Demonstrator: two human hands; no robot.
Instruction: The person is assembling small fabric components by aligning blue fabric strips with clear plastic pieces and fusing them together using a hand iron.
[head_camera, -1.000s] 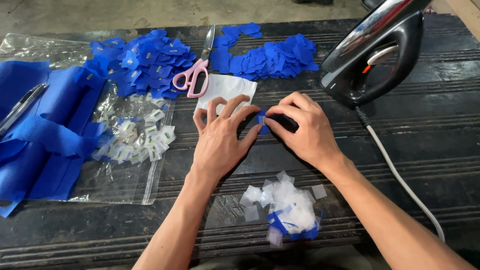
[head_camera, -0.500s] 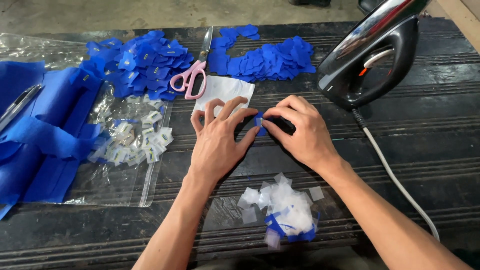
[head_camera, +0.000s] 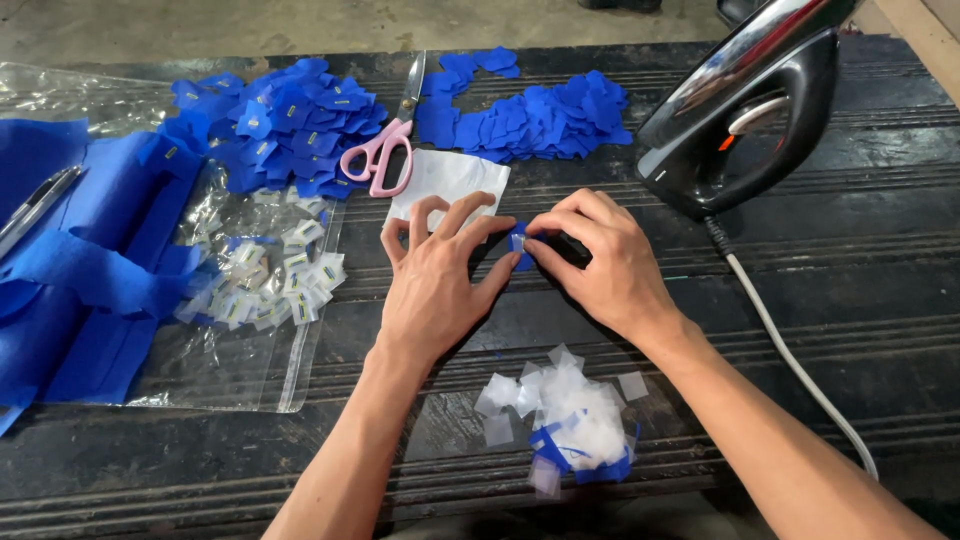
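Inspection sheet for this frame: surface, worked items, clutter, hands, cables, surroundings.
Surface: dark ribbed table, worn.
Job's things: small blue fabric piece pinched between both hands; white sheet lies beyond it.
Clutter: two piles of blue pieces, pink-handled scissors, clear bag with small tags, blue fabric strips, pen, scrap heap of white and blue bits, black iron.
Hands: left hand and right hand both on the piece.
Cables: white iron cord trails toward the near edge.
Surroundings: concrete floor beyond the table.
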